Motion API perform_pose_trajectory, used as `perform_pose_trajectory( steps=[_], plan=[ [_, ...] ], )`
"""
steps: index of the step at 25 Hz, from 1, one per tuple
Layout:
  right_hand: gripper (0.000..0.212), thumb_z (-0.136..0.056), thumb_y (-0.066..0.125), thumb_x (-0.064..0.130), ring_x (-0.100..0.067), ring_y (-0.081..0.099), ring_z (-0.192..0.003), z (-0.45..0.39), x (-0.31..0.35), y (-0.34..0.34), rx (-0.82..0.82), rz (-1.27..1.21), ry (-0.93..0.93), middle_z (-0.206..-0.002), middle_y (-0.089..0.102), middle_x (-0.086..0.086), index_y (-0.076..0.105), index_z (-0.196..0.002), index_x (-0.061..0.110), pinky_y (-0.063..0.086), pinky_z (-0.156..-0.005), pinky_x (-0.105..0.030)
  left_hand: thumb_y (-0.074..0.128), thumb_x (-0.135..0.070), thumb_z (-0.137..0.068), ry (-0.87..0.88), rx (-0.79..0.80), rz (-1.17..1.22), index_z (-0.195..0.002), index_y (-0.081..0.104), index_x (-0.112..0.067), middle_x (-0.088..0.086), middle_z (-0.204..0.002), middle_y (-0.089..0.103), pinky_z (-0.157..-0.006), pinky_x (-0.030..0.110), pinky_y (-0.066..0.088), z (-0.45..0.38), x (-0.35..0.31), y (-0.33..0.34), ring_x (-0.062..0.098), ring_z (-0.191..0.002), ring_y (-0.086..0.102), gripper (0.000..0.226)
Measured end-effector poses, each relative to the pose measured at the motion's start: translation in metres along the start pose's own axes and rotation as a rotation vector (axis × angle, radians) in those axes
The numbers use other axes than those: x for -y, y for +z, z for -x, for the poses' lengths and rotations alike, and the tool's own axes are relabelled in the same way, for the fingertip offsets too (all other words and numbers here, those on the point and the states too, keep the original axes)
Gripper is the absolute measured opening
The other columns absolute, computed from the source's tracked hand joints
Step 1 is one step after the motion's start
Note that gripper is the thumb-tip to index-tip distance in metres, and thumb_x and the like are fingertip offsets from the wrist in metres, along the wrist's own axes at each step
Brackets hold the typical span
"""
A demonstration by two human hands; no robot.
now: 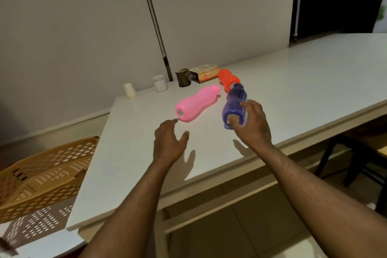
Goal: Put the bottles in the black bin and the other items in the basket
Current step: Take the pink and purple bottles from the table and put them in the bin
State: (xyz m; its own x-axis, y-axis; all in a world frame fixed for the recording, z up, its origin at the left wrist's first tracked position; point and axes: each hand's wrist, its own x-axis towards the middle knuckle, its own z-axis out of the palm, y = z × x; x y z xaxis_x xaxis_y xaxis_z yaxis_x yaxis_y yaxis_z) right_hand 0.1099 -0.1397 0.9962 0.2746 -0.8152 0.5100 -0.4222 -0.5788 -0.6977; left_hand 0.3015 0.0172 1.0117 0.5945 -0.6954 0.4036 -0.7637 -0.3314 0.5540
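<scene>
Bottles lying near the desk's middle, both hands reaching in.

Right hand (251,121) wrapped around the base of the purple bottle (234,102), thumb on its bottom label; left hand (169,140) spread wide, holding nothing, fingertip just short of the pink bottle (195,103). Orange bottle (228,80) touching the purple one's far end, toward the back edge. Best closed low around the pink bottle's narrow waist; purple best lifted clear without nudging the orange. Basket (41,176) off the desk's left edge; black bin out of sight.
</scene>
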Motion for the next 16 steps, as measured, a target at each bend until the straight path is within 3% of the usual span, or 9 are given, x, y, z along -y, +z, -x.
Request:
perform_pose_trajectory(
  steps=[4,8,11,16],
  plan=[
    [0.078,-0.080,0.065,0.053,-0.031,0.029,-0.139,-0.013,-0.012,0.033,0.001,0.221,-0.124,-0.158,0.019,-0.009,0.028,-0.144,0.028,0.044,-0.099,-0.046,0.064,-0.049,-0.084,0.019,0.109,-0.287,-0.152,0.020,-0.023,0.012,-0.162,0.014,-0.115,0.050,0.024,-0.053,-0.003,0.034,0.034,-0.148,0.009,0.085],
    [0.080,-0.075,0.058,0.065,-0.033,0.010,-0.148,-0.024,-0.023,0.053,0.087,0.312,-0.169,-0.163,-0.001,-0.003,0.028,-0.144,0.039,0.037,-0.106,-0.053,0.061,-0.062,-0.079,0.063,0.181,-0.527,-0.154,0.002,-0.030,0.011,-0.164,-0.005,-0.115,0.056,0.022,-0.096,0.010,0.067,0.041,-0.149,0.001,0.101],
    [0.084,-0.073,0.056,0.068,-0.033,0.011,-0.148,-0.033,-0.026,0.060,0.073,0.327,-0.185,-0.164,0.000,-0.004,0.026,-0.146,0.039,0.038,-0.104,-0.053,0.062,-0.070,-0.071,0.036,0.145,-0.519,-0.153,-0.003,-0.034,0.009,-0.164,-0.009,-0.115,0.060,0.017,-0.121,0.020,0.081,0.041,-0.149,-0.002,0.110],
    [0.070,-0.076,0.067,0.052,-0.035,0.028,-0.142,-0.037,-0.028,0.062,0.020,0.378,-0.183,-0.158,0.024,-0.012,0.043,-0.136,0.025,0.048,-0.098,-0.051,0.062,-0.078,-0.064,-0.057,0.102,-0.376,-0.150,0.015,-0.036,0.009,-0.162,0.009,-0.111,0.063,0.023,-0.157,0.022,0.087,0.036,-0.148,0.010,0.107]
  ],
)
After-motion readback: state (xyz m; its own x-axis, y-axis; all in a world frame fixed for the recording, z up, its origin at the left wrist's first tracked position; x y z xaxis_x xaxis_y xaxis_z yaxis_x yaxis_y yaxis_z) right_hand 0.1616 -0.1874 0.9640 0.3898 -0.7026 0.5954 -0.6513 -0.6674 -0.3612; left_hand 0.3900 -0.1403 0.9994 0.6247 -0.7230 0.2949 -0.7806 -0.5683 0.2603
